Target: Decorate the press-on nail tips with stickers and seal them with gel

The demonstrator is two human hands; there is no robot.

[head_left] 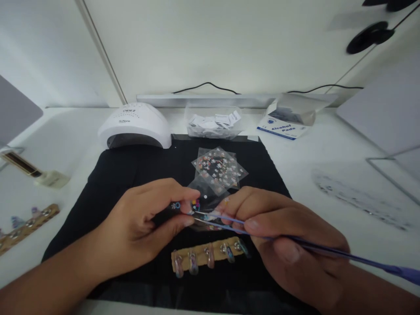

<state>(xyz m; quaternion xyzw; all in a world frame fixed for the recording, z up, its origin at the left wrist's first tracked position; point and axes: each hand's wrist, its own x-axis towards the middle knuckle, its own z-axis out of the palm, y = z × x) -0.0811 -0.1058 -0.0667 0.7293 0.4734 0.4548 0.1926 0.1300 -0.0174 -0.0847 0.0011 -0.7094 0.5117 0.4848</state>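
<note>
The purple tweezers (295, 239) lie nearly level, tips pointing left; the right hand (288, 245) pinches them, the left hand (144, 223) pinches a sticker sheet (197, 204).

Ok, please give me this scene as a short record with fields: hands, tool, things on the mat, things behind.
left hand: pinches a clear sticker sheet
right hand: holds purple tweezers, tips at the sheet
black mat: strip of nail tips, loose sticker sheets
behind: white nail lamp, alcohol pads box, container of packets
</note>
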